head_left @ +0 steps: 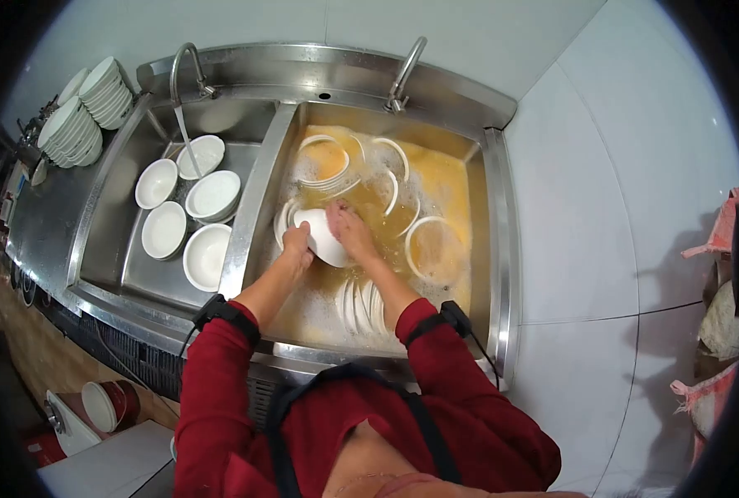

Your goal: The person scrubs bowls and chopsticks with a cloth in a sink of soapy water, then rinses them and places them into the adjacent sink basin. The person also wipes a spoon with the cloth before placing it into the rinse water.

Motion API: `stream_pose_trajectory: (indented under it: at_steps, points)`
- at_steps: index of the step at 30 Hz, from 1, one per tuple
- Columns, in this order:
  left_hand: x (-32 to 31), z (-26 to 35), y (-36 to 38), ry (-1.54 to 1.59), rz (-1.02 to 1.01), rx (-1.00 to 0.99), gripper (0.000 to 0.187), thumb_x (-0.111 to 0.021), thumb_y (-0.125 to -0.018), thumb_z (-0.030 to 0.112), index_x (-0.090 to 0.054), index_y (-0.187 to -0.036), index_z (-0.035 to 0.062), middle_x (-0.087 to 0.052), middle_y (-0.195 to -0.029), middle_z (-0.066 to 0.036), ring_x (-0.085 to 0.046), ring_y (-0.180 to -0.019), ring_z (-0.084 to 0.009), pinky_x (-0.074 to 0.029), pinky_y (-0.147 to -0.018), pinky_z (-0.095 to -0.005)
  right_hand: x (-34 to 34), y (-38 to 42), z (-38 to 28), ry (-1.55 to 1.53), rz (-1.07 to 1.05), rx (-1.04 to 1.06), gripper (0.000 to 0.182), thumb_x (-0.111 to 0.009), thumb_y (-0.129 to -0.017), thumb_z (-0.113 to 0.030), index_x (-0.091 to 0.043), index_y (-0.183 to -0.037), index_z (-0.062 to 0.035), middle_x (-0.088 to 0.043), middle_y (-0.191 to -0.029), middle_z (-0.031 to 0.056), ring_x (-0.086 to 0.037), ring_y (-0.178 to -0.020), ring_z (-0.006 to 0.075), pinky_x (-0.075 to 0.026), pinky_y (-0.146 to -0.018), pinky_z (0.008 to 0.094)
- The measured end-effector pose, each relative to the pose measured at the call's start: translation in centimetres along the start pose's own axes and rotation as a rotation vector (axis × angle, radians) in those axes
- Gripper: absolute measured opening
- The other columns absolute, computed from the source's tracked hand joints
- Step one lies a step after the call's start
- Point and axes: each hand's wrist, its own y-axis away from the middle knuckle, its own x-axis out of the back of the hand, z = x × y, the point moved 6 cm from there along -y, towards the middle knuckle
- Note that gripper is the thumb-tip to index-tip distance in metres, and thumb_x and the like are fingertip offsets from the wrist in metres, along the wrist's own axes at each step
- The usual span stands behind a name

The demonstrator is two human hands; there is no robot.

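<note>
A white bowl (323, 239) is tilted on its side just above the murky water of the right sink basin (495, 249). My left hand (298, 243) grips it at the left edge, thumb on the surface. On its other side, my right hand (351, 232) is closed against the bowl, the fingertips partly hidden. Around both hands, white bowls sit half sunk in the yellowish, foamy water: a stack (324, 181) behind, a single bowl (408, 249) to the right, and a row standing on edge (359, 305) nearer my body.
In the left basin (122, 266) several white bowls (163, 230) stand upright, under water running from the left faucet (188, 70). The right faucet (402, 79) shows no stream. Stacked white dishes (72, 133) stand on the steel counter (41, 212). A tiled wall (581, 249) borders the right side.
</note>
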Motion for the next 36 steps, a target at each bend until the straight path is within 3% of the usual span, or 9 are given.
stream_pose_trajectory:
  at_steps: [5, 10, 15, 18, 20, 24, 30, 35, 36]
  points:
    - [-1.1, 0.7, 1.1, -0.145, -0.101, -0.003, 0.028, -0.047, -0.087, 0.000, -0.048, -0.115, 0.0014, -0.058, -0.104, -0.013, -0.058, -0.092, -0.0273, -0.050, -0.078, -0.0429, -1.7, 1.2, 7.2, -0.105, -0.342, -0.499, 0.024, -0.049, -0.085, -0.015, -0.059, -0.100, 0.0003, -0.060, -0.091, 0.0201, -0.059, -0.084, 0.0234, -0.044, -0.076, 0.0329]
    - [-3.4, 1.6, 3.2, -0.315, -0.301, -0.079, 0.035, -0.046, -0.080, -0.011, -0.052, -0.112, 0.0023, -0.060, -0.101, -0.010, -0.059, -0.091, -0.0241, -0.049, -0.082, -0.0386, 1.5, 4.1, 0.0, -0.365, 0.180, 0.025, 0.021, -0.056, -0.080, -0.008, -0.058, -0.100, -0.0016, -0.057, -0.096, 0.0156, -0.055, -0.087, 0.0229, -0.043, -0.076, 0.0324]
    - [-7.2, 2.7, 6.6, -0.528, -0.640, -0.151, 0.032, -0.052, -0.076, -0.009, -0.059, -0.105, 0.0013, -0.062, -0.096, -0.004, -0.058, -0.085, -0.0134, -0.046, -0.080, -0.0283, 4.2, 1.0, -7.6, 0.123, 0.251, 0.147, 0.023, -0.051, -0.083, -0.020, -0.058, -0.100, -0.0058, -0.056, -0.095, 0.0155, -0.051, -0.093, 0.0352, -0.041, -0.085, 0.0434]
    - [-7.0, 3.3, 8.4, -0.672, -0.770, -0.119, 0.030, -0.061, -0.077, 0.003, -0.059, -0.106, 0.0030, -0.062, -0.092, -0.001, -0.058, -0.083, -0.0113, -0.046, -0.076, -0.0248, 1.3, -5.1, 2.0, 0.063, -0.291, -0.107, 0.037, -0.043, -0.085, -0.033, -0.059, -0.108, -0.0083, -0.061, -0.085, 0.0132, -0.059, -0.078, 0.0278, -0.047, -0.071, 0.0395]
    - [-7.3, 4.3, 10.1, -0.663, -0.825, -0.060, 0.032, -0.064, -0.076, 0.008, -0.058, -0.107, 0.0026, -0.062, -0.094, -0.002, -0.058, -0.083, -0.0110, -0.046, -0.077, -0.0260, 1.9, -2.1, 3.1, -0.795, -0.386, -0.779, 0.036, -0.042, -0.085, -0.033, -0.061, -0.100, -0.0065, -0.064, -0.081, 0.0112, -0.061, -0.072, 0.0265, -0.049, -0.068, 0.0404]
    - [-6.4, 5.8, 11.2, -0.468, -0.805, 0.069, 0.029, -0.063, -0.079, 0.008, -0.057, -0.107, 0.0009, -0.063, -0.095, -0.005, -0.060, -0.084, -0.0138, -0.047, -0.079, -0.0282, -0.3, 1.6, 7.2, -1.227, -0.203, -0.873, 0.033, -0.042, -0.086, -0.033, -0.062, -0.093, -0.0076, -0.065, -0.088, 0.0120, -0.062, -0.075, 0.0260, -0.051, -0.068, 0.0389]
    - [-7.3, 4.8, 7.6, -0.678, -0.675, 0.129, 0.031, -0.052, -0.091, 0.025, -0.056, -0.108, 0.0004, -0.064, -0.094, -0.009, -0.063, -0.079, -0.0180, -0.052, -0.070, -0.0323, 0.9, -0.3, 2.8, -0.721, -0.289, -0.920, 0.034, -0.046, -0.084, -0.034, -0.064, -0.089, -0.0053, -0.064, -0.087, 0.0144, -0.061, -0.074, 0.0290, -0.049, -0.068, 0.0447]
    - [-6.4, 5.7, 3.1, -0.197, -0.369, 0.007, 0.027, -0.047, -0.092, 0.020, -0.058, -0.099, -0.0035, -0.063, -0.088, -0.013, -0.062, -0.076, -0.0229, -0.051, -0.072, -0.0376, -3.1, 0.8, 7.7, -1.216, 0.032, -1.023, 0.033, -0.043, -0.087, -0.032, -0.063, -0.088, -0.0065, -0.062, -0.082, 0.0134, -0.059, -0.074, 0.0283, -0.046, -0.063, 0.0432]
    - [-5.7, 5.8, 1.6, -0.031, -0.260, -0.079, 0.026, -0.046, -0.092, 0.019, -0.058, -0.098, -0.0035, -0.063, -0.088, -0.013, -0.062, -0.076, -0.0243, -0.051, -0.071, -0.0382, -2.1, 2.7, 8.7, -0.800, 0.072, -0.961, 0.035, -0.040, -0.089, -0.031, -0.063, -0.086, -0.0053, -0.062, -0.083, 0.0119, -0.058, -0.080, 0.0281, -0.046, -0.064, 0.0436]
